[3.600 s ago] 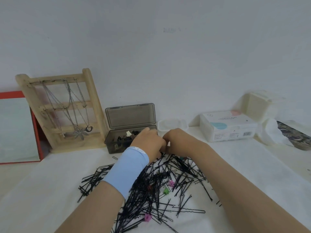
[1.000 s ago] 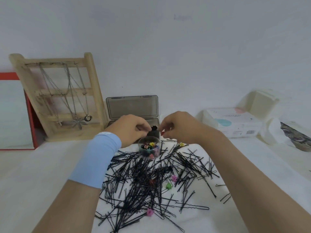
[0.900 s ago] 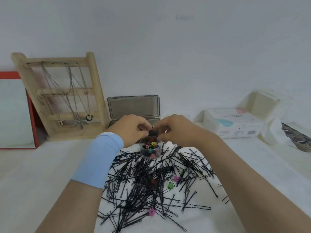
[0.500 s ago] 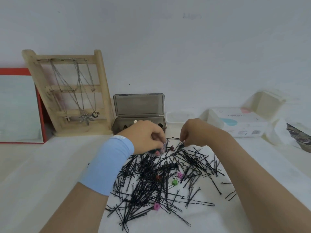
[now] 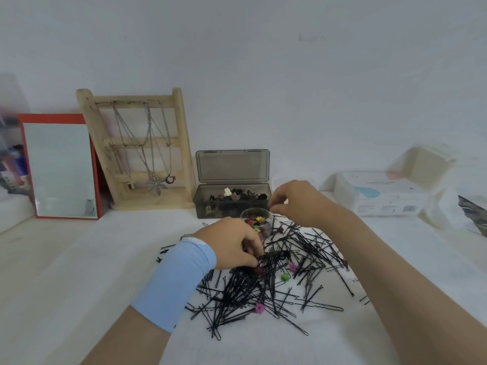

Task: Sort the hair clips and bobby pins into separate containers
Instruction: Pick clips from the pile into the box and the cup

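Note:
A heap of black bobby pins (image 5: 266, 285) lies on the white cloth, with small hair clips among them: pink (image 5: 259, 308), green (image 5: 284, 277), pink (image 5: 292, 267) and dark red (image 5: 259, 270). A small clear cup (image 5: 259, 216) of coloured clips stands at the heap's far edge. Behind it is an open smoky box (image 5: 232, 204) of dark clips. My left hand (image 5: 232, 246) reaches into the heap, its curled fingertips pinching at the dark red clip. My right hand (image 5: 297, 202) hovers just right of the cup, fingers curled, thumb and forefinger together; nothing shows between them.
A wooden necklace stand (image 5: 142, 151) and a red-framed mirror (image 5: 60, 167) lean on the wall at the left. A white packet (image 5: 382, 193) and white containers (image 5: 429, 164) sit at the right. A low white tub (image 5: 278, 180) stands behind my right hand.
My left hand has let go of the clear cup and dropped towards me into the pin heap. My right hand has lifted off the pins and moved back beside the cup.

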A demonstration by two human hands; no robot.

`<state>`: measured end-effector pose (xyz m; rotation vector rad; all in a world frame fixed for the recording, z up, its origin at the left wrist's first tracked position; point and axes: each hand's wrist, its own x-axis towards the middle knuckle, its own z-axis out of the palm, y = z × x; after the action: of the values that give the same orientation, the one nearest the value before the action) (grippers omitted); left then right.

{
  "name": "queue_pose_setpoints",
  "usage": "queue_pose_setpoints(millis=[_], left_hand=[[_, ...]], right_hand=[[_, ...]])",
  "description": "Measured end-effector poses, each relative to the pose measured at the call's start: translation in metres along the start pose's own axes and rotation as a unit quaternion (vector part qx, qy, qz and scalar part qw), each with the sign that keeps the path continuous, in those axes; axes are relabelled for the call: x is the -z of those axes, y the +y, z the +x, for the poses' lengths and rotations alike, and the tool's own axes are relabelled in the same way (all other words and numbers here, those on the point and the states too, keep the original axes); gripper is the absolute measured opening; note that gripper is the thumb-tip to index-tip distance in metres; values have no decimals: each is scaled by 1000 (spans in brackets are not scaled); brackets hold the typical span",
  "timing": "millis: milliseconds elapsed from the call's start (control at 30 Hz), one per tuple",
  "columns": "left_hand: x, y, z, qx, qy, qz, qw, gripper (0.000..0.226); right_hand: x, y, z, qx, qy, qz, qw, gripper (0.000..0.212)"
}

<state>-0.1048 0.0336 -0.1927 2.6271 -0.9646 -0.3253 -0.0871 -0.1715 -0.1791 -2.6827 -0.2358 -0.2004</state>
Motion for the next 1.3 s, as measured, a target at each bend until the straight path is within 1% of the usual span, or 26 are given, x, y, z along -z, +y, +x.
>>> queue_pose_setpoints(millis=[100, 167, 300, 367, 467, 533, 600, 700, 767, 833, 900, 1000, 1100, 1200, 1300], left_hand=[[5, -1, -4, 13, -20, 9, 1000, 23], [6, 0, -5, 14, -20, 3, 1000, 23], [6, 7, -7, -3, -11, -13, 1000, 14], [3, 11, -7, -17, -30, -10, 999, 15], [1, 14, -6, -21, -54, 9, 998, 18], [3, 14, -6, -21, -53, 19, 998, 16], [3, 12, -6, -18, -49, 22, 998, 12], [4, 8, -6, -17, -35, 16, 999, 7], [7, 5, -6, -15, -15, 7, 1000, 6], [11, 2, -5, -10, 10, 0, 1000, 4], [14, -1, -4, -6, 27, -22, 999, 2], [13, -2, -4, -8, 51, -46, 998, 9], [9, 2, -4, -16, 42, -51, 998, 17], [6, 6, -5, -23, 44, -38, 998, 14], [4, 10, -5, -22, 51, -60, 997, 8]], right_hand=[[-5, 5, -8, -33, -67, -43, 996, 14], [-14, 8, -12, -45, -88, -51, 994, 12], [-9, 8, -15, -50, -59, -36, 996, 10], [-1, 3, -17, -47, -27, -13, 998, 9], [1, -12, -15, -10, 20, 20, 1000, 12], [-5, -22, -14, 9, 23, 33, 999, 20], [-10, -25, -14, 15, 9, 22, 1000, 28], [-5, -21, -23, 15, -23, -16, 999, 15], [2, -18, -33, 2, -85, -54, 995, 11], [5, -16, -44, -11, -153, -82, 985, 17], [3, -15, -50, -22, -182, -86, 979, 27], [0, -11, -55, -22, -155, -80, 984, 29], [4, -7, -57, -19, -131, -59, 989, 22], [10, -6, -60, -31, -104, -36, 993, 15], [15, -3, -66, -48, -95, -7, 994, 10]])
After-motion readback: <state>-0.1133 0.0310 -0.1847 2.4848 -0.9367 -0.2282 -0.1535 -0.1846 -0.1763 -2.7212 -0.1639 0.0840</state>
